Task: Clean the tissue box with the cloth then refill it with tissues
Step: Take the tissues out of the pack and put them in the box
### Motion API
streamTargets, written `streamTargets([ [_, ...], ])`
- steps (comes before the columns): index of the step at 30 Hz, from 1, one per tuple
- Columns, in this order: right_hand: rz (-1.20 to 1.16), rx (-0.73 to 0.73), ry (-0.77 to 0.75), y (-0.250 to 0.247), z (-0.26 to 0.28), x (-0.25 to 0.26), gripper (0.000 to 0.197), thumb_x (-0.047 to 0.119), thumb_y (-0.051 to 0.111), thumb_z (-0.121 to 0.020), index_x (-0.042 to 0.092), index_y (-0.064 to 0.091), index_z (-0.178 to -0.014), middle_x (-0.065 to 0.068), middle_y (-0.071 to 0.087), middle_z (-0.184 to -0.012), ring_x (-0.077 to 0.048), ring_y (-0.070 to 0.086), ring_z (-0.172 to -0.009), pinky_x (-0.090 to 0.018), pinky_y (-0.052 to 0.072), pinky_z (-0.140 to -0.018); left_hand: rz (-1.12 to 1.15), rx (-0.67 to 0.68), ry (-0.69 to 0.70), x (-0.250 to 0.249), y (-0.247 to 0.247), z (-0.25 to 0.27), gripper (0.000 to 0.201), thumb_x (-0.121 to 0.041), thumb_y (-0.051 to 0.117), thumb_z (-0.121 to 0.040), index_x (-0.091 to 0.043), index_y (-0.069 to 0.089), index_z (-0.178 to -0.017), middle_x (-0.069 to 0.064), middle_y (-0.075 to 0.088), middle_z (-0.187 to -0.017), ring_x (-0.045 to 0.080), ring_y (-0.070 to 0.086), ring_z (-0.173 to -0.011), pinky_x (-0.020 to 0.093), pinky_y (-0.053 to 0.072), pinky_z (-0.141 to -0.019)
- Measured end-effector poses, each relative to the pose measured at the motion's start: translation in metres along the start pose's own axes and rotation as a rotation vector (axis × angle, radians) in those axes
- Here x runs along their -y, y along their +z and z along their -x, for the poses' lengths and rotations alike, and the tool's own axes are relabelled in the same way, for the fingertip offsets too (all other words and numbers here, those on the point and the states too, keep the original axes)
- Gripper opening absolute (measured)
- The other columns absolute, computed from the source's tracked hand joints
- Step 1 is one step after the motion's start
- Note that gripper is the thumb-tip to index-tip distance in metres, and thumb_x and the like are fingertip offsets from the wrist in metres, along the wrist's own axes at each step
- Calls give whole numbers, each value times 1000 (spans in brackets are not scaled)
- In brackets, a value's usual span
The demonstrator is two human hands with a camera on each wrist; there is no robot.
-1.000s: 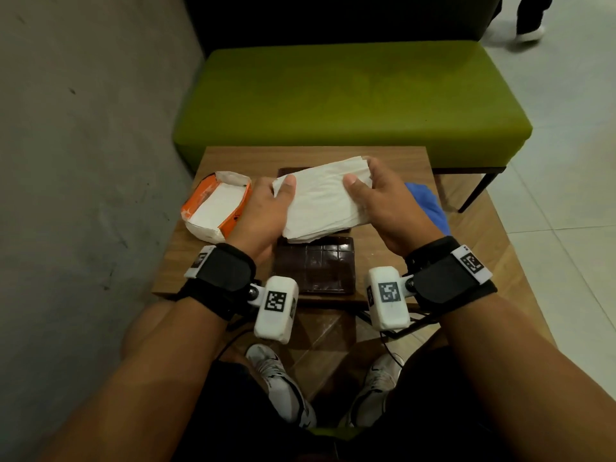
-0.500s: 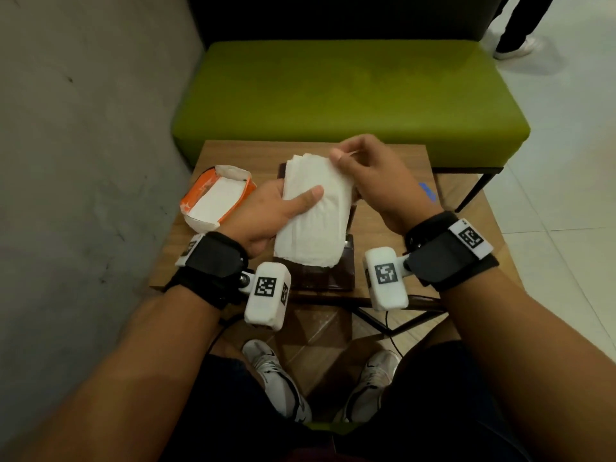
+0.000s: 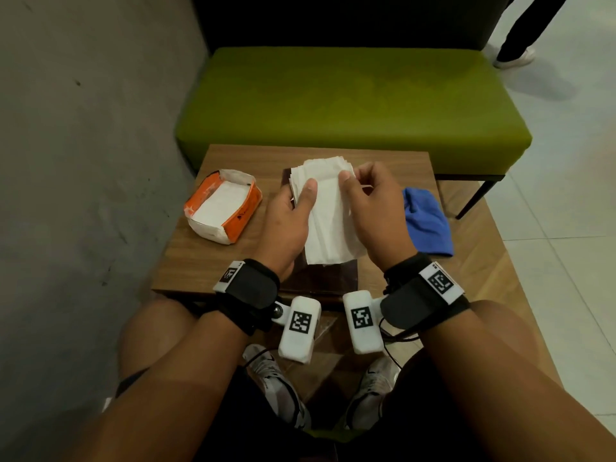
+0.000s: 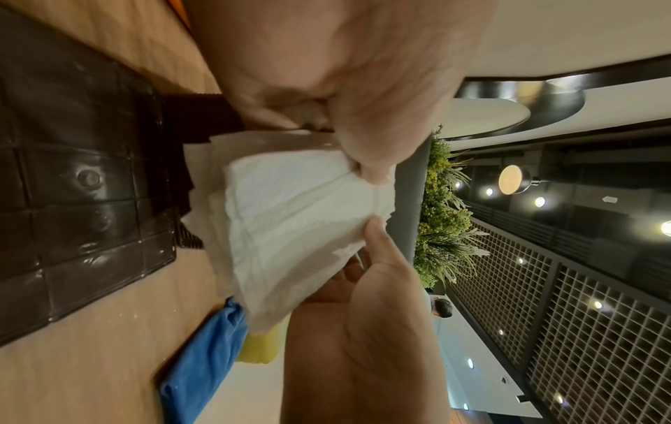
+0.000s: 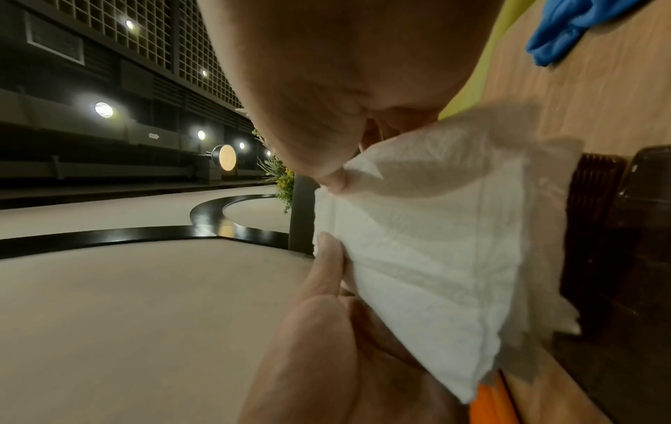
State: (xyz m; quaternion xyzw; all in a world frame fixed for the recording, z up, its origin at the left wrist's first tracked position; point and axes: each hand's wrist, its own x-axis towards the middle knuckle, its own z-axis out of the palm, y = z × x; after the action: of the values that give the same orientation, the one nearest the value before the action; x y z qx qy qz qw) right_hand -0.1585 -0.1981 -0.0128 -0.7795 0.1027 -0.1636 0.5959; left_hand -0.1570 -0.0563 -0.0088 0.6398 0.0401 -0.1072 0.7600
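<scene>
Refill step, judged: tissue stack (image 3: 328,215) lifted above dark tissue box (image 3: 321,278) on worktop (image 3: 200,261), likely squared up before insertion.
Left hand (image 3: 288,225): grip pinches stack's left edge, thumb on top.
Right hand (image 3: 373,211): grip pinches far right corner.
Stack spans between both grips, lower end hanging free.
Blue cloth (image 3: 426,221) set aside right, wiping apparently done.
Orange tissue pack (image 3: 221,208) open at left, supply within reach.

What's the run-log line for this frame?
phase: refill | left hand: holds tissue stack | right hand: pinches stack | tissue box: open below | cloth: aside
</scene>
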Motion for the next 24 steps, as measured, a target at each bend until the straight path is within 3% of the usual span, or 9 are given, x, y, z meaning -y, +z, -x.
streamTargets([
  [4, -39, 17, 22, 1, 1, 1, 17, 36, 58, -104, 22, 59, -94, 5, 64, -90, -10, 58, -82, -48, 55, -84, 35, -8, -3, 2, 3, -1, 38, -33, 46, -116, -11, 61, -144, 11, 78, -129, 27, 77, -118, 51, 62, -102],
  [8, -54, 38, 37, 2, -3, 3, 24, 41, 65, -103, 22, 59, -90, 3, 63, -90, -8, 57, -81, -36, 53, -78, 23, 0, 11, 4, 2, -3, 39, -33, 45, -117, -12, 59, -146, 10, 77, -132, 25, 76, -120, 52, 61, -104],
  [16, -32, 51, 92, 5, -11, -1, 26, 31, 56, -108, 19, 55, -85, -4, 59, -83, -16, 53, -76, -40, 48, -72, 69, -61, -11, 7, 5, -6, 34, -31, 40, -118, -17, 61, -140, 8, 77, -130, 23, 76, -118, 52, 60, -105],
  [19, -56, 22, 107, 6, -11, 0, 28, 36, 51, -110, 20, 54, -87, 0, 58, -83, -15, 52, -77, -42, 49, -73, 86, -75, -12, 7, 5, -7, 36, -32, 39, -118, -15, 61, -141, 7, 77, -131, 21, 76, -119, 51, 60, -106],
  [22, -29, 48, 67, 7, -8, 3, 31, 48, 59, -105, 21, 54, -91, 4, 58, -87, -10, 54, -79, -34, 49, -73, 84, -71, -6, 7, 5, -7, 38, -33, 40, -118, -14, 61, -143, 8, 78, -129, 22, 77, -117, 49, 62, -102],
  [24, 31, 46, 36, 8, -9, 1, 29, 44, 63, -103, 20, 54, -89, 4, 56, -84, -11, 52, -76, -37, 48, -72, 89, -75, 5, 7, 5, -7, 38, -32, 41, -118, -11, 61, -143, 9, 78, -128, 23, 77, -116, 48, 63, -101],
])
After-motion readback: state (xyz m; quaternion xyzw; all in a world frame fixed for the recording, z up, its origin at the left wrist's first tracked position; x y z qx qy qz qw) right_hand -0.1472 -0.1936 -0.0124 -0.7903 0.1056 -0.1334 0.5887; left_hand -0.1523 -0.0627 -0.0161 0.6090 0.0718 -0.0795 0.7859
